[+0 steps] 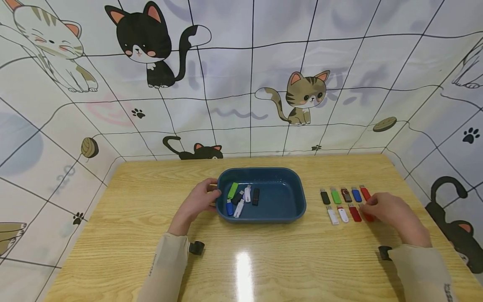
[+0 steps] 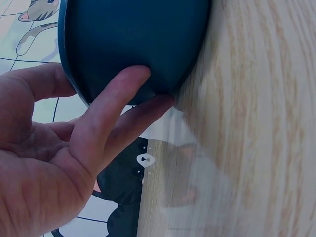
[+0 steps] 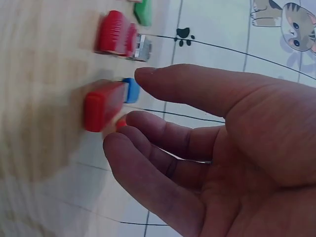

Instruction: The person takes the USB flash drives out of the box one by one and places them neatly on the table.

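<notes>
- White sheeting (image 1: 234, 79) printed with cartoon cats and grid lines stands behind and along both sides.
- Pale wood-grain worktop (image 1: 302, 268) spreads below it, a bright glare near its front.
- Beige sleeves (image 1: 166, 264) cover both forearms, which reach in from the front.
- Dark blue tray (image 1: 279, 199) sits lengthwise near the middle of the worktop, with sticks gathered in its left half.
- Of the hands, the left hand (image 1: 196, 199) holds the tray's left end, thumb at the rim and fingers against the outer wall.
- The right hand (image 1: 394, 214) is bent over the right end of the sticks on the worktop; its thumb and fingers are slightly parted, with nothing between them.
- Small black devices (image 1: 196, 248) show at both wrists.
- USB sticks lie in two rows right of the tray. Far row, left to right: black stick (image 1: 325, 198), green stick (image 1: 336, 196), brown stick (image 1: 346, 195), blue stick (image 1: 356, 195), red stick (image 1: 364, 193). Near row: white stick (image 1: 333, 215), red-and-white stick (image 1: 343, 215), dark red stick (image 1: 355, 214), and another red one, partly hidden by the right fingertips.
- Inside the tray: one green, one blue, two white and two dark sticks, close together.
</notes>
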Demonstrator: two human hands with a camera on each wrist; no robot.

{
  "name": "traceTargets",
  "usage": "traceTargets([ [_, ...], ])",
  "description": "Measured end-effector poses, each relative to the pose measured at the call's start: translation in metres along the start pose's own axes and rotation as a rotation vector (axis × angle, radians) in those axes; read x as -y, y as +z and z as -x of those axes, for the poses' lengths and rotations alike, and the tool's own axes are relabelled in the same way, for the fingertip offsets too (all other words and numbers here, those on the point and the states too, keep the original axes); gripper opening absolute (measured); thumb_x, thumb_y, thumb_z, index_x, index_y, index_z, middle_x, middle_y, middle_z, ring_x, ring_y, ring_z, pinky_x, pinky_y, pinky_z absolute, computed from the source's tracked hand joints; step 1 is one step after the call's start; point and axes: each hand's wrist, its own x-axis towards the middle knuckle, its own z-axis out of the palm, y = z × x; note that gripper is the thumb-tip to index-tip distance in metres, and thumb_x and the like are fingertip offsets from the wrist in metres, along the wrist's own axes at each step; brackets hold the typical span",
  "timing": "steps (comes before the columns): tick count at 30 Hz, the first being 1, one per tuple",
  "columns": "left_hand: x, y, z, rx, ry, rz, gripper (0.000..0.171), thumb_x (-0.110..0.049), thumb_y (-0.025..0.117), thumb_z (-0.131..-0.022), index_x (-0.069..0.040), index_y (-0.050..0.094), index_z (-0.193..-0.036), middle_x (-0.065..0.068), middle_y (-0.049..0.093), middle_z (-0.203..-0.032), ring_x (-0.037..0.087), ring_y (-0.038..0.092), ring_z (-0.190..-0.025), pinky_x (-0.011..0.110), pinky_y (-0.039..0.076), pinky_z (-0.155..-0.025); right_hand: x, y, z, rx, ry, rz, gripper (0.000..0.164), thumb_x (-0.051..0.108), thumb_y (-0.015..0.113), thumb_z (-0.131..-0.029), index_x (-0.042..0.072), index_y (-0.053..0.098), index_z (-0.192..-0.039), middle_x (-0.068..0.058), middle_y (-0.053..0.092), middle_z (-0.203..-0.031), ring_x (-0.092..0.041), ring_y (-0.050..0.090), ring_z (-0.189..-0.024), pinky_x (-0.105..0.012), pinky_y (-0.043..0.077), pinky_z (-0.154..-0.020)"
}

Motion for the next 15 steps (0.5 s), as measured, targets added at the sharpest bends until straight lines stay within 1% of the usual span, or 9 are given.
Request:
traceTargets([
  [4, 0.001, 0.001, 0.0, -0.007, 0.0, -0.001, 0.045, -0.011, 0.055, -0.103, 0.001, 0.049, -0.146, 0.026, 0.058, -0.138, 0.033, 0.072, -0.097, 0.045, 0.064, -0.075, 0.005, -0.004, 0.006, -0.021, 0.019, -0.016, 0.045, 0.031, 0.065, -0.099, -0.013, 0.06, -0.107, -0.012, 0.054, -0.081, -0.029, 0.051, -0.079, -0.035, 0.041, -0.063],
  [8, 0.0, 0.001, 0.0, -0.015, -0.002, -0.001, 0.045, -0.011, 0.055, -0.103, 0.001, 0.049, -0.146, 0.026, 0.059, -0.137, 0.033, 0.072, -0.096, 0.046, 0.064, -0.075, 0.011, -0.007, 0.012, -0.053, 0.016, -0.016, 0.045, 0.033, 0.062, -0.101, -0.012, 0.061, -0.106, -0.011, 0.053, -0.079, -0.028, 0.05, -0.077, -0.035, 0.039, -0.061],
  [12, -0.001, 0.004, 0.0, -0.009, 0.001, 0.012, 0.045, -0.011, 0.055, -0.102, 0.0, 0.049, -0.146, 0.026, 0.059, -0.136, 0.033, 0.073, -0.096, 0.047, 0.064, -0.076, 0.015, -0.009, 0.015, -0.095, 0.02, -0.024, 0.046, 0.033, 0.062, -0.102, -0.013, 0.06, -0.108, -0.013, 0.056, -0.082, -0.03, 0.05, -0.078, -0.036, 0.039, -0.061],
  [15, -0.001, 0.006, -0.001, -0.008, 0.004, 0.017, 0.046, -0.011, 0.055, -0.102, 0.0, 0.05, -0.146, 0.026, 0.059, -0.136, 0.033, 0.073, -0.097, 0.047, 0.064, -0.076, 0.018, -0.008, 0.017, -0.135, 0.018, -0.031, 0.046, 0.031, 0.063, -0.102, -0.014, 0.059, -0.111, -0.017, 0.058, -0.084, -0.031, 0.051, -0.079, -0.036, 0.041, -0.061],
])
